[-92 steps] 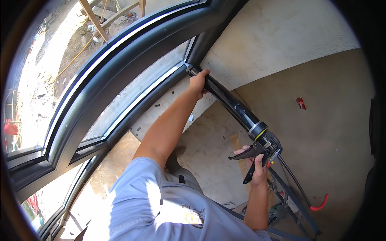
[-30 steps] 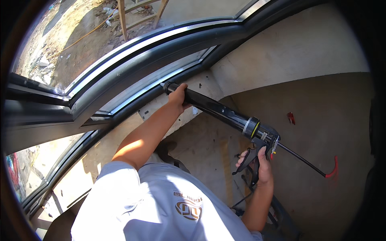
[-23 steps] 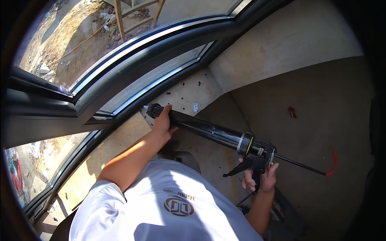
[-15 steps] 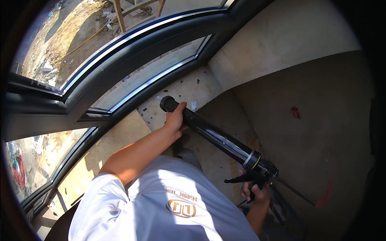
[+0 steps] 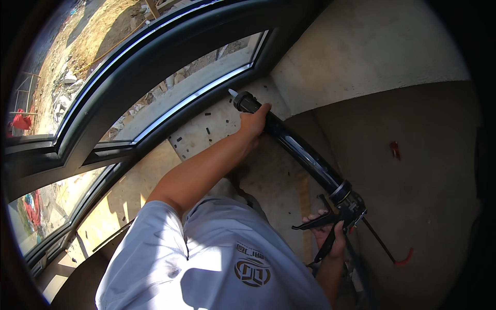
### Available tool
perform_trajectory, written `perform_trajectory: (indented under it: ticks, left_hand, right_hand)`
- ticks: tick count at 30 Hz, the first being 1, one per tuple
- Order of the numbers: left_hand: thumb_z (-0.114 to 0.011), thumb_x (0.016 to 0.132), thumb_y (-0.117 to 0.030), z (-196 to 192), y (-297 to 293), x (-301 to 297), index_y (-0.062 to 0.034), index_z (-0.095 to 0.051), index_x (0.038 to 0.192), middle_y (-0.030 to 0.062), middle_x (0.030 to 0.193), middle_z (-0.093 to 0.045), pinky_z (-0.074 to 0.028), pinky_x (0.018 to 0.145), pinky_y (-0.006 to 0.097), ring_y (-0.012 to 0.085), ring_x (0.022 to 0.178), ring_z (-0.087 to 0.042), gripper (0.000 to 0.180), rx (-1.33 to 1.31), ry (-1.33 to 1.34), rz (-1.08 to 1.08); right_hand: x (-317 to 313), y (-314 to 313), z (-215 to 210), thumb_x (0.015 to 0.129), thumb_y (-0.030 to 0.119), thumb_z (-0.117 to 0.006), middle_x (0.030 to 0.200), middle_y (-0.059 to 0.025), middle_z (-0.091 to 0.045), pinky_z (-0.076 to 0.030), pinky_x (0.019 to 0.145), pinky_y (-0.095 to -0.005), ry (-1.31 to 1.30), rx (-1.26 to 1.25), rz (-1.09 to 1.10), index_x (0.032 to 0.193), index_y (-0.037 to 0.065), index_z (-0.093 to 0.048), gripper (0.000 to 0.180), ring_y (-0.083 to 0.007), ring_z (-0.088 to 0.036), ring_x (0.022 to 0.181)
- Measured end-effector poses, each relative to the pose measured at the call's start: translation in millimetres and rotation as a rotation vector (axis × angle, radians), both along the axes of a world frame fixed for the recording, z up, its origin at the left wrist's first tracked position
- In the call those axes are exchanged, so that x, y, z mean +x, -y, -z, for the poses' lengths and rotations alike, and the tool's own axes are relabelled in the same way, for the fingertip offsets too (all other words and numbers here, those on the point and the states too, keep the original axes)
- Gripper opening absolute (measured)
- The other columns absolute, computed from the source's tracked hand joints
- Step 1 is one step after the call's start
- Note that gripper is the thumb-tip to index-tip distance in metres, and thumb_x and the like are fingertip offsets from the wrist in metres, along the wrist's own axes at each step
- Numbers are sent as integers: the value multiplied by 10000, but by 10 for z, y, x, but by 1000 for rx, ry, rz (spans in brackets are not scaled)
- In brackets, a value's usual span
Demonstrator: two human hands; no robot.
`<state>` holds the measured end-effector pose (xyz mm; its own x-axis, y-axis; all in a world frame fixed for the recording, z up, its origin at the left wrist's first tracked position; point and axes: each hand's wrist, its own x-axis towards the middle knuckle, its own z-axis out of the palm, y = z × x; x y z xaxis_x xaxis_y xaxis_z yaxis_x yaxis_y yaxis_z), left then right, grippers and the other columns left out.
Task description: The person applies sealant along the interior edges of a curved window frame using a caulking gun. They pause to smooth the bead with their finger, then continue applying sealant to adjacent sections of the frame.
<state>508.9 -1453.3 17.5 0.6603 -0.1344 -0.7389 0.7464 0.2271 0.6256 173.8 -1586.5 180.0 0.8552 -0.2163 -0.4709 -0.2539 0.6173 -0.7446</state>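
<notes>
A long black caulking gun (image 5: 305, 150) lies slantwise across the view. Its pale nozzle (image 5: 233, 92) points up and left at the dark window frame (image 5: 196, 98). Near the nozzle end, my left hand (image 5: 254, 123) is wrapped round the barrel. Down at the rear, my right hand (image 5: 330, 235) grips the handle, its fingers near the trigger lever. The thin pull rod (image 5: 380, 240) sticks out behind and ends in a red-covered hook (image 5: 405, 257). The nozzle tip appears apart from the frame.
Several small black pieces (image 5: 208, 131) are scattered on the pale ledge under the window. A bare wall (image 5: 372, 57) rises at the right. A small red object (image 5: 395, 150) lies on the shaded floor. Through the glass show dirt and rubble (image 5: 103, 41).
The caulking gun and both hands now sit farther right in view, with the nozzle higher. My right hand's fingers have moved up to the trigger lever. The view of the window has shifted.
</notes>
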Motion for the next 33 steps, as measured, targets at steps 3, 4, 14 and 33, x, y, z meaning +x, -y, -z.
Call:
perform_trajectory:
  ticks: [3, 4, 14, 33]
  left_hand:
    - [-752, 866, -311, 43, -2, 182, 26, -531, 1041, 111, 883, -626, -561, 653, 424, 249, 718, -651, 440, -67, -70, 62]
    - [-749, 869, -309, 46, -17, 212, 17, -529, 1047, 111, 885, -626, -573, 657, 430, 251, 721, -658, 432, -109, -74, 51]
    - [-729, 895, -393, -11, -135, 567, -29, -582, 1068, 84, 938, -669, -632, 782, 440, 226, 813, -714, 429, -193, -135, 92]
    - [-717, 898, -394, 11, -233, 675, -34, -593, 1038, 78, 879, -683, -645, 719, 419, 216, 742, -718, 406, -230, -163, 132]
  right_hand:
    - [185, -51, -74, 1069, 516, -424, 1310, -204, -609, -366, 1147, -609, 26, -26, -48, 1376, -5, -459, 605, -380, -579, 1261]
    - [243, -77, -97, 1073, 509, -418, 1300, -192, -613, -371, 1144, -605, 7, -41, -53, 1374, -5, -459, 597, -369, -584, 1256]
    - [671, -426, -269, 1084, 465, -420, 1250, -219, -624, -421, 1107, -588, -24, -136, 30, 1363, -49, -448, 586, -374, -623, 1193]
    - [869, -829, -483, 1063, 513, -444, 1167, -205, -645, -449, 1050, -555, -104, -239, 0, 1282, 1, -535, 564, -341, -617, 1130]
